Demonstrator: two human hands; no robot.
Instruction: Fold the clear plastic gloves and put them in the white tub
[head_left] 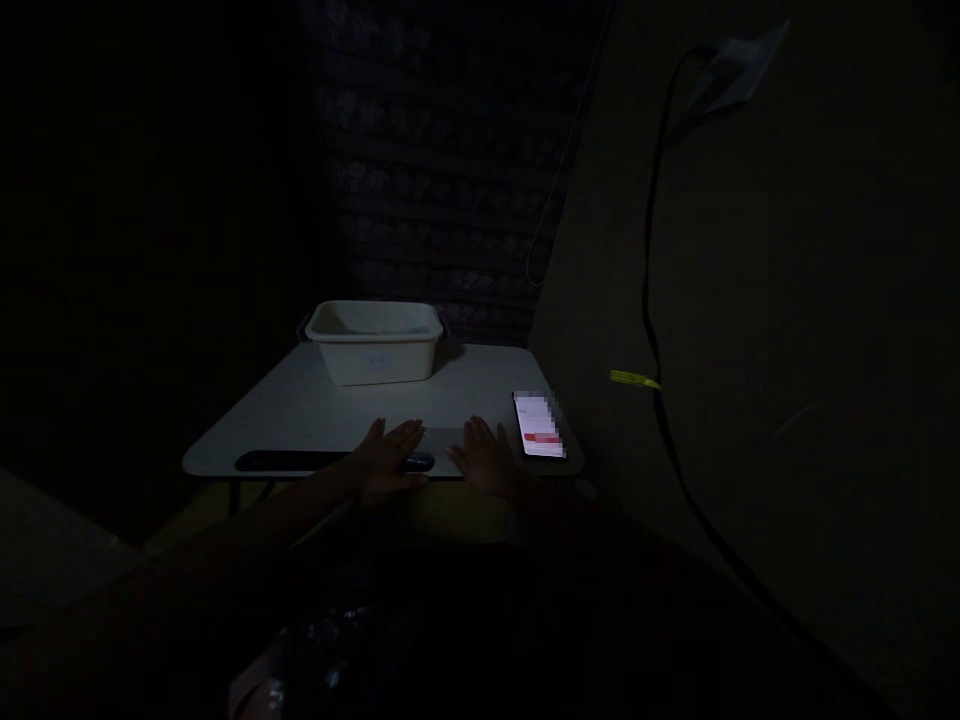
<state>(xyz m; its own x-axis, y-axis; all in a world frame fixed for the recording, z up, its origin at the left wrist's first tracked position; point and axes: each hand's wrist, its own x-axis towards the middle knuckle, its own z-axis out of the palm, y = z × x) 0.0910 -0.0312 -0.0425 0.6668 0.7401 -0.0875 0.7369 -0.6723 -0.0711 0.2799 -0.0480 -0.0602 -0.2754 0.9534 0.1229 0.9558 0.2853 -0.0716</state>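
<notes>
In the dim light, my left hand (388, 452) lies near the front edge of a white table (262, 420), fingers stretched out. My right hand (485, 458) is opposite it, its fingers also extended. Between them lies a thin, see-through sheet (444, 438) that looks like clear plastic; both hands are at its sides, and whether they press on it is hard to see. Under and beside my left hand runs a long dark strip (289, 461) along the table edge. Right of my right hand lies a phone (538, 425) with a lit screen.
A cream plastic tub (379, 358) with dark side handles stands at the back of the table; its contents are indistinct. On the right wall, a black cable (649, 250) with a yellow tag (630, 378) hangs from a socket (739, 70). A dark patterned curtain (442, 180) hangs behind.
</notes>
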